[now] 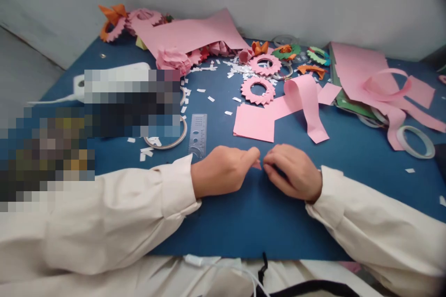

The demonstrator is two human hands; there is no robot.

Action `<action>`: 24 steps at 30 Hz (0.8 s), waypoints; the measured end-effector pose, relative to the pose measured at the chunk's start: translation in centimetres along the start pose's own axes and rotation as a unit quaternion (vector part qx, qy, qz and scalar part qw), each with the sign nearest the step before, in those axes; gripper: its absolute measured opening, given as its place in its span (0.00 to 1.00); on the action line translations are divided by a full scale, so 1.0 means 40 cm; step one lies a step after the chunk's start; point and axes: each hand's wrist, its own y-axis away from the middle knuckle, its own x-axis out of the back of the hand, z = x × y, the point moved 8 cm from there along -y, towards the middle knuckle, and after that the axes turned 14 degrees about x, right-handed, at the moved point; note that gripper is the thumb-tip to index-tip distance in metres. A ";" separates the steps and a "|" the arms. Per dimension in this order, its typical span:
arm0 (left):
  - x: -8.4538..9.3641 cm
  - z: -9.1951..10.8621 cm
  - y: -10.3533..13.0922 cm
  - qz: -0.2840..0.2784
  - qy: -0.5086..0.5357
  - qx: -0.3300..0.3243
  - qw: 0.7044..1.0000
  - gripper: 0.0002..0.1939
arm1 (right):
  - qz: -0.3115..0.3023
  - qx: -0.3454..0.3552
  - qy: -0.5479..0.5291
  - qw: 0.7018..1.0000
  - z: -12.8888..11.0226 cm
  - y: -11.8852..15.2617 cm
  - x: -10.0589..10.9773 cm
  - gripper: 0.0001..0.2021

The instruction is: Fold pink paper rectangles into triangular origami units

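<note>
My left hand point(225, 169) is closed in a pinch on a small folded piece of pink paper point(257, 165), whose tip shows beside the thumb. Just to its right is my right hand point(295, 171), fingers curled inward, with a narrow gap between the two hands. Whatever the right fingers hold, if anything, is hidden. Beyond the hands lies a stack of pink paper squares point(255, 123). A curled pink paper strip point(306, 106) stands next to it. Two pink folded paper rings point(258, 91) lie behind the stack.
The blue table point(240, 227) carries a clear plastic ruler point(198, 134), a roll of tape point(416, 142) and white paper scraps point(240, 68). Large pink sheets point(195, 32) and orange and green paper pieces lie along the wall. A white cable point(237, 267) crosses my lap; the left side is pixelated.
</note>
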 end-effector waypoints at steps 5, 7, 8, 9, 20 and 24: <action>0.034 -0.106 -0.023 0.001 -0.082 0.117 0.990 0.10 | 0.015 -0.065 0.067 0.995 0.083 0.008 0.016 0.24; 0.046 -0.146 -0.029 -0.006 -0.114 0.136 0.984 0.10 | -0.011 -0.104 0.100 0.989 0.107 0.013 0.008 0.31; 0.047 -0.158 -0.030 -0.014 -0.127 0.130 0.983 0.10 | -0.029 -0.127 0.116 0.985 0.117 0.016 0.002 0.33; 0.045 -0.167 -0.031 -0.022 -0.137 0.122 0.983 0.10 | -0.036 -0.144 0.125 0.981 0.123 0.019 -0.001 0.34; 0.074 -0.151 -0.012 -0.008 -0.202 0.058 0.978 0.15 | -0.028 -0.086 0.167 0.982 0.139 0.015 0.006 0.14; 0.108 -0.103 0.009 0.050 -0.223 0.004 0.974 0.15 | -0.013 -0.014 0.205 0.978 0.081 -0.010 0.034 0.07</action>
